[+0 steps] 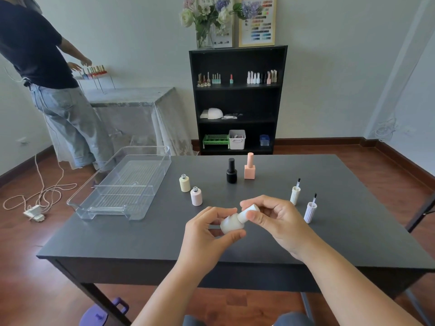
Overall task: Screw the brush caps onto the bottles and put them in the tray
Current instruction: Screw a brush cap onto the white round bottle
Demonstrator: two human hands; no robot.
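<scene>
A: The left hand (pixel 207 231) pinches a small white frosted bottle (pixel 231 224) between thumb and fingers, tilted in the air just above the dark grey desk (pixel 141 236), at about 6 o'clock from the middle of the desk. The right hand (pixel 273 217) curls its fingertips round the white ribbed brush cap (pixel 248 211) sitting on that bottle's neck.

B: Is the cap fully tight?

A: I cannot tell; no gap shows at the neck, but the fingers hide part of it. I judge the twisting step is in hand.

B: And the rest?

A: The clear plastic tray (pixel 122 184), at 9 o'clock, holds nothing. An open pale yellow bottle (pixel 184 183) and an open pale pink bottle (pixel 196 196) stand just beside each other between tray and hands. At 3 o'clock a cream ribbed cap (pixel 295 195) and a lilac ribbed cap (pixel 310 211) stand with brushes upward. At 12 o'clock a black bottle (pixel 231 171) and a peach square bottle (pixel 249 166) stand already capped.

B: So mostly undone?

A: Yes: two bottles need caps, and, as I judge it, all five need placing in the tray.
</scene>
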